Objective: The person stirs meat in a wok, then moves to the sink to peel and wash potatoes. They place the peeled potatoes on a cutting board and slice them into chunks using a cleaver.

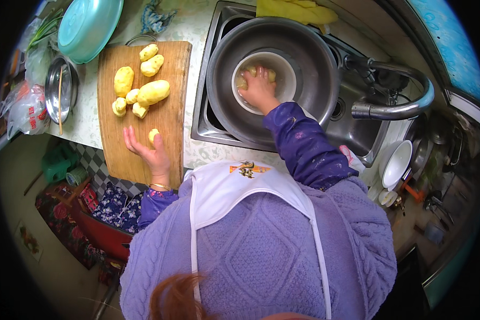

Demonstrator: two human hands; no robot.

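My left hand [149, 151] is over the near part of a wooden cutting board [144, 168], fingers apart, its thumb beside a small peeled potato [154, 136]. Several more peeled potatoes [154, 92], large and small, lie farther up the board. To the right, my right hand [260, 87] reaches into a white bowl [290, 80] inside a large metal basin [316, 80]. Its fingers rest on yellowish pieces [242, 82] that look like potatoes in water; whether they grip any cannot be told.
The basin rests over a steel double sink [200, 124] with a curved faucet [408, 110] at its right. A turquoise plastic basin [90, 30], a metal bowl [58, 94] with a chopstick and plastic bags [28, 112] are at left. A yellow cloth [296, 10] lies behind; a white bowl [398, 164] stands right.
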